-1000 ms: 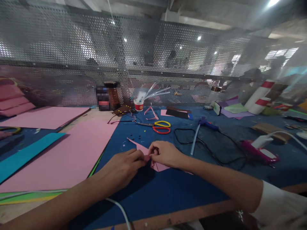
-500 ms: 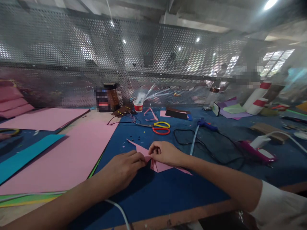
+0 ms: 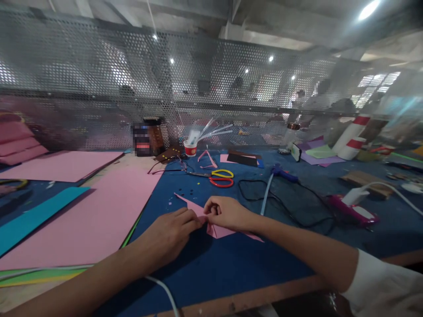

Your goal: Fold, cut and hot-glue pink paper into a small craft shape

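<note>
A folded piece of pink paper [image 3: 220, 231] with pointed ends lies low over the blue table mat [image 3: 211, 268]. My left hand [image 3: 176, 231] pinches its middle from the left, thumb and fingers pressed together. From the right, my right hand [image 3: 228, 212] grips the same paper close by, its fingers curled with the fingertips almost meeting the left ones. One thin pink point sticks out to the upper left, another to the lower right under my right wrist. The exact fold between the fingertips is hidden.
Beyond my hands lie scissors [image 3: 221, 178] with yellow and red handles and eyeglasses [image 3: 170, 170]. A blue glue gun [image 3: 283, 173] with a black cord is at right, near a magenta power strip [image 3: 353, 211]. Large pink sheets [image 3: 89, 215] and a teal strip [image 3: 42, 215] cover the left.
Both hands keep their hold on the pink paper, almost unmoved. The camera view has shifted very slightly.
</note>
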`<state>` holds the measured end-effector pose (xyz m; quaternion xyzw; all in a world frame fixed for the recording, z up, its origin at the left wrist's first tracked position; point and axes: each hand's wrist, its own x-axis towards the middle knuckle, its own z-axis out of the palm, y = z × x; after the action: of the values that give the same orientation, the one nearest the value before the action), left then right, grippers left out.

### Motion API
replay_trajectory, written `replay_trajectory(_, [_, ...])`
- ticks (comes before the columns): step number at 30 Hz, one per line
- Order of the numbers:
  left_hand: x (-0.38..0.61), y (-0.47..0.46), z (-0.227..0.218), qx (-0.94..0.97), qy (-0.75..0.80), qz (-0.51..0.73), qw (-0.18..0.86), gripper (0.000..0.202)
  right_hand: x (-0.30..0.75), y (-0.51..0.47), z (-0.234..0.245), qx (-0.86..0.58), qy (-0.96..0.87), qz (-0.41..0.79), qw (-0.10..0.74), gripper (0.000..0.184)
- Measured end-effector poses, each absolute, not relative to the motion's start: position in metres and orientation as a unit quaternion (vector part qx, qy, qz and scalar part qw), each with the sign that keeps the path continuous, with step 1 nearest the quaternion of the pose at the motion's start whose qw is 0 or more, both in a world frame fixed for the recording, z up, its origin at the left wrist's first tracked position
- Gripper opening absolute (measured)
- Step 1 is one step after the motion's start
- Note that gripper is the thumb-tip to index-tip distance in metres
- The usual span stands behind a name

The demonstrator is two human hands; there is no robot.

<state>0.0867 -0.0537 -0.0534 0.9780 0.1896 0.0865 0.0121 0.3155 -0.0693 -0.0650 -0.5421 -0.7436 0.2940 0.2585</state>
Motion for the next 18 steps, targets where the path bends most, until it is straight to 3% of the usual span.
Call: replay_trajectory(18, [0.0892, -0.0533, -0.0554, 0.976, 0.197, 0.085, 0.017, 0.041, 0.3109, -0.0731, -0.0581, -0.555, -0.741, 0.280, 0.256, 0.016])
